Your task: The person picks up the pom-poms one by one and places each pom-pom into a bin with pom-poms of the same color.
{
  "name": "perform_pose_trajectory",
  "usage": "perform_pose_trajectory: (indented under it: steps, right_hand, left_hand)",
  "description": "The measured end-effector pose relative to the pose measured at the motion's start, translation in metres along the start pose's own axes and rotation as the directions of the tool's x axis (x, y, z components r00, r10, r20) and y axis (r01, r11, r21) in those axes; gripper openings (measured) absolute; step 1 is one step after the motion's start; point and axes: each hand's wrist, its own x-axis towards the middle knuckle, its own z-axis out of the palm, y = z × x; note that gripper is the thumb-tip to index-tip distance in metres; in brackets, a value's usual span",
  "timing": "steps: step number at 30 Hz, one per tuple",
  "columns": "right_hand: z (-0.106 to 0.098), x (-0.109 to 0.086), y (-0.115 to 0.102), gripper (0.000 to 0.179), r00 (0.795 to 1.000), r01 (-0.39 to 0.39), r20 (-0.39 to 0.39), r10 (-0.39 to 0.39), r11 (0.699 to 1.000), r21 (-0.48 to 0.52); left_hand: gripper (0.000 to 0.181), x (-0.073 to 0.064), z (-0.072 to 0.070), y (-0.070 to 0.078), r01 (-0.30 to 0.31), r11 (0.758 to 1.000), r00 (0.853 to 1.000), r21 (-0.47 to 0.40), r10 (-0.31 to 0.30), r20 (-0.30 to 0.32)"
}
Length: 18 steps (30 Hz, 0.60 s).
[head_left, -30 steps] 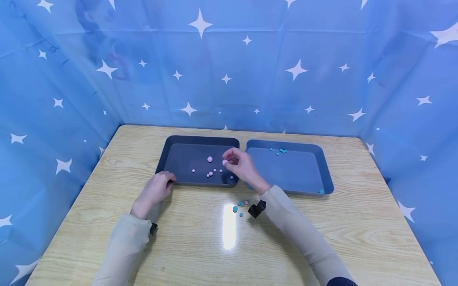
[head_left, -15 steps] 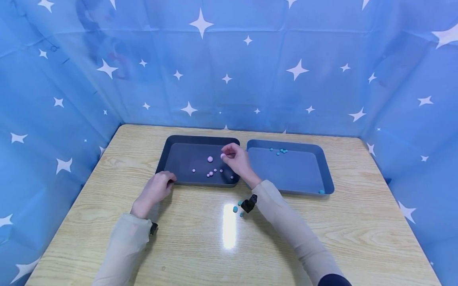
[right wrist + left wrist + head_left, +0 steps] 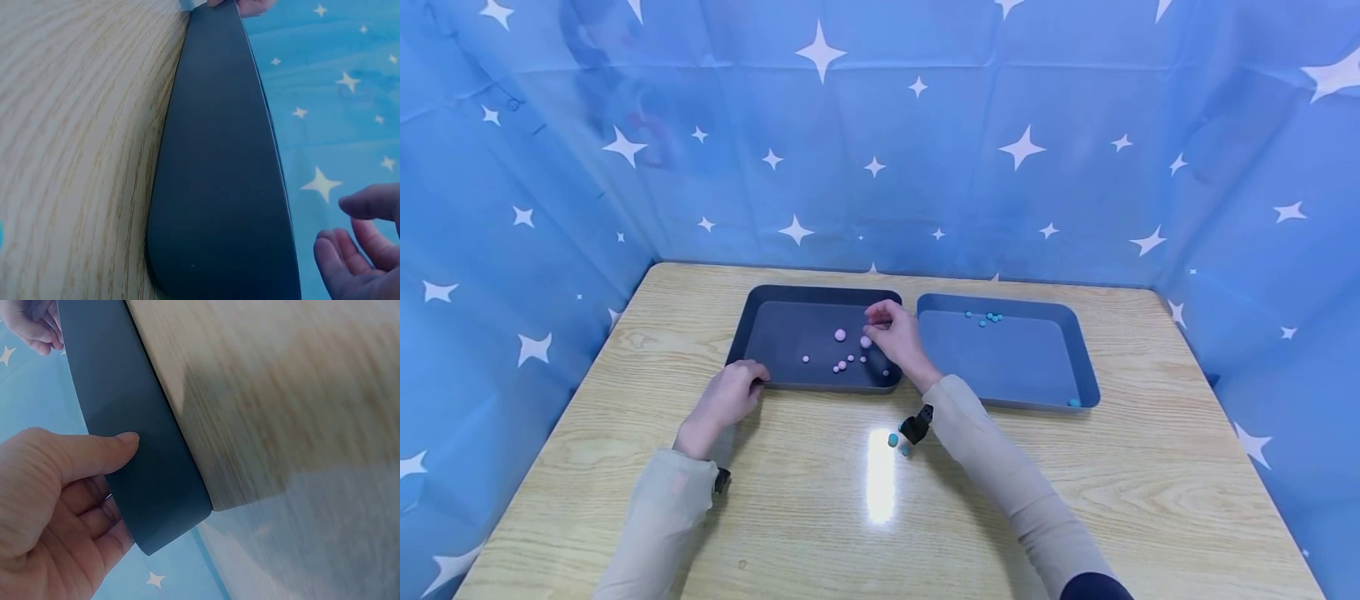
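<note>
My left hand (image 3: 730, 393) grips the front left wall of the dark tray (image 3: 778, 329); in the left wrist view its thumb (image 3: 119, 450) presses the outer face and the fingers lie behind the wall. Over the tray's right side hovers my right hand (image 3: 898, 340), its thumb and fingers parted with nothing between them in the right wrist view. Just below its fingertips is a pink ball (image 3: 866, 342), inside the tray. Another large pink ball (image 3: 840, 335) and several smaller pink balls (image 3: 842, 366) lie in the same tray.
A blue-grey tray (image 3: 1000, 358) stands to the right, holding several teal balls (image 3: 995, 317) at the back and one teal ball (image 3: 1074, 402) in its front right corner. Teal balls (image 3: 892, 439) lie on the wooden table (image 3: 805, 492), partly hidden by the right wrist camera (image 3: 916, 425).
My right hand has moved slightly left and away over the dark tray and let go of the pink ball it pinched. The left hand stays on the tray's wall.
</note>
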Motion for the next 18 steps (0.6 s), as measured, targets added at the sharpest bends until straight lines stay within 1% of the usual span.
perform_pose_trajectory:
  steps: [5, 8, 18]
  right_hand:
    - [-0.003, -0.002, -0.001, 0.021, 0.999, -0.031, 0.024, 0.031, 0.999, 0.029]
    - [-0.007, -0.005, -0.004, 0.021, 0.999, -0.03, 0.038, 0.027, 0.998, 0.055]
    - [-0.023, -0.023, -0.011, 0.018, 0.997, 0.052, 0.059, -0.057, 0.995, 0.085]
  left_hand:
    - [0.014, -0.001, 0.0, 0.0, -0.002, 1.0, 1.0, -0.001, 0.002, 0.004]
    - [0.014, -0.001, 0.0, 0.0, 0.006, 1.0, 1.0, -0.004, -0.006, 0.01]
    - [0.014, 0.0, -0.001, 0.001, 0.013, 1.0, 1.0, -0.008, -0.013, 0.018]
